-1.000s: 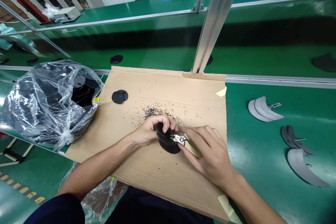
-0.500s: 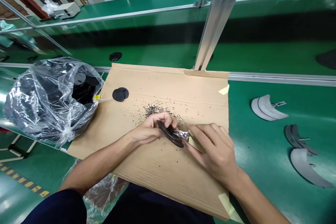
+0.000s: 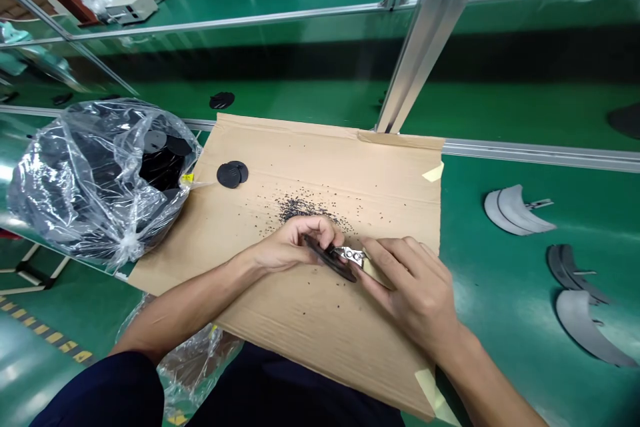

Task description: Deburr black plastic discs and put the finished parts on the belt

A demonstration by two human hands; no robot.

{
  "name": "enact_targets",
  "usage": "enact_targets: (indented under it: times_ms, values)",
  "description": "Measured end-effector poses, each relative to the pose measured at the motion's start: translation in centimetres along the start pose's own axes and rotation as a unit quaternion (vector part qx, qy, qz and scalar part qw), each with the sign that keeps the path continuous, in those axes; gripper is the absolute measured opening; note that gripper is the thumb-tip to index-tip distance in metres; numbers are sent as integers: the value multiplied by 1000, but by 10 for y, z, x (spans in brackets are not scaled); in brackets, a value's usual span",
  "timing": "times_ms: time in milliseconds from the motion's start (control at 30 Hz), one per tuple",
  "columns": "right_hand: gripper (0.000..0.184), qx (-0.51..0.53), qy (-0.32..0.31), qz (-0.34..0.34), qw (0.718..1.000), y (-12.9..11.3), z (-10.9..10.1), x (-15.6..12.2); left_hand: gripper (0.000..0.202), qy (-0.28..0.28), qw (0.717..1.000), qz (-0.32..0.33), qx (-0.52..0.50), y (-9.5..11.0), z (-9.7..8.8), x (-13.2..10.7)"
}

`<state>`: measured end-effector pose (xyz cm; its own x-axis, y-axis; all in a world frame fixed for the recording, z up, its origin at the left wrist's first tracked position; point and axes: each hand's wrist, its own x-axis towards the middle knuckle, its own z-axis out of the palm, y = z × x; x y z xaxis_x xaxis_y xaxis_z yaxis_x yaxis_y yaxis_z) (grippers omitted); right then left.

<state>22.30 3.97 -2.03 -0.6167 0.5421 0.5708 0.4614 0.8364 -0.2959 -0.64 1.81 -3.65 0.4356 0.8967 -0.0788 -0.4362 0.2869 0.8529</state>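
My left hand (image 3: 293, 243) is closed round a black round disc (image 3: 334, 263), holding it almost edge-on just above the cardboard sheet (image 3: 300, 320). My right hand (image 3: 410, 287) grips small metal cutters (image 3: 351, 255) by their pale handles. The cutter jaws touch the disc's upper rim. A scatter of tiny black trimmings (image 3: 300, 205) lies on the cardboard just beyond my left hand. Two more black discs (image 3: 231, 174) overlap at the cardboard's far left.
A clear plastic bag (image 3: 95, 180) full of black discs sits at the left. Grey and dark curved parts (image 3: 517, 210) lie on the green bench at the right. A slanted aluminium post (image 3: 425, 40) rises behind the cardboard. Another black disc (image 3: 222, 101) lies on the conveyor belt.
The disc in my left hand has tipped from face-on to nearly edge-on. Both hands stay at the same spot, with the cutters still at the rim.
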Motion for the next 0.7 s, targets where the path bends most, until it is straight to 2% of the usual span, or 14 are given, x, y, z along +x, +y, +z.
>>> enact_targets:
  times_ms: [133,500,700]
  values:
    - [13,0,-2,-5,1000,-2,-1,0,40,-13,999,28,21,1,0,0]
    - [14,-26,7,-11,1000,0,2,-2,43,-3,999,19,50,3,2,0]
    - [14,-37,9,-18,999,-1,0,-1,37,-7,998,29,62,2,0,-1]
